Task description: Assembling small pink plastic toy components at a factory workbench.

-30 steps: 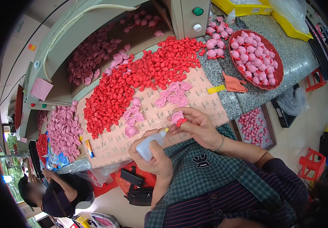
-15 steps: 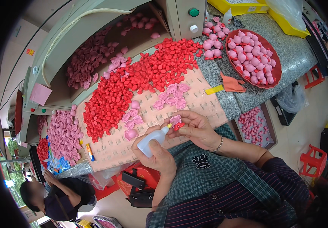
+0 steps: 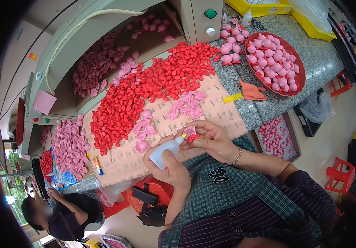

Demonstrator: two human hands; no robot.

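My left hand is closed round a white squeeze bottle with a yellow tip. The bottle is tilted, its tip close to a hollow pink part. Between the fingers of my right hand are that pink part and a small red piece against it; whether the two are joined I cannot tell. On the belt beyond my hands lie loose pink shells. Nearer my left hand are more pink shells and a round pink piece. A long heap of red pieces runs along the belt's far side.
A red bowl of pink-and-red pieces stands on the stone counter at right. An orange cloth lies beside it. Pink shells are heaped at left. The machine housing arches over the belt. Another person sits at lower left.
The bottle and its tip have shifted very slightly beside the pink part. Both hands keep their holds. The other person's hands have moved a little.
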